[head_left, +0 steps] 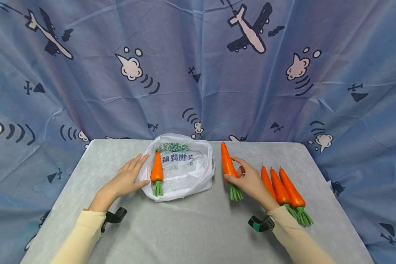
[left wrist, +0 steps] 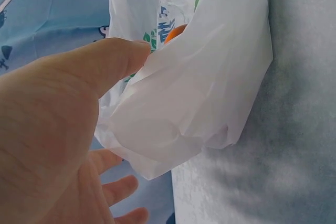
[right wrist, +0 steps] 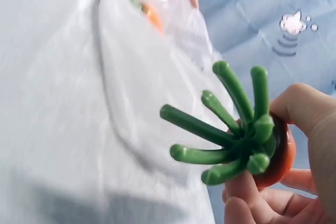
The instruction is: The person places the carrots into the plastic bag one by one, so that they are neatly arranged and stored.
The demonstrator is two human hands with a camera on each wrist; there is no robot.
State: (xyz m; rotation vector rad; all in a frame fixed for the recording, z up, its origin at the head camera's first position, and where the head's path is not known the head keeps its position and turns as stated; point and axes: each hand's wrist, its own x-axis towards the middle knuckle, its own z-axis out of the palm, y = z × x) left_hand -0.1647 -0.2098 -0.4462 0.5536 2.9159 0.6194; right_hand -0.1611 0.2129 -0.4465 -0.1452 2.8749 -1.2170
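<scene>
My right hand (head_left: 250,180) grips an orange carrot (head_left: 228,161) near its thick end, tip pointing away and green stems toward me. In the right wrist view the carrot's green stems (right wrist: 239,140) face the camera, with thumb and fingers around the orange top. A white plastic bag (head_left: 202,161) with green leaf print and blue characters lies with its mouth open. Inside the bag, at its left side, rests another carrot (head_left: 157,167). My left hand (head_left: 127,178) is at the bag's left rim, fingers extended; in the left wrist view its thumb (left wrist: 126,56) lies against the plastic.
Three more carrots (head_left: 290,189) lie side by side on the right, partly behind my right forearm. All of this is on a grey-white table (head_left: 184,234). A blue curtain (head_left: 171,110) printed with planes hangs along the table's far edge.
</scene>
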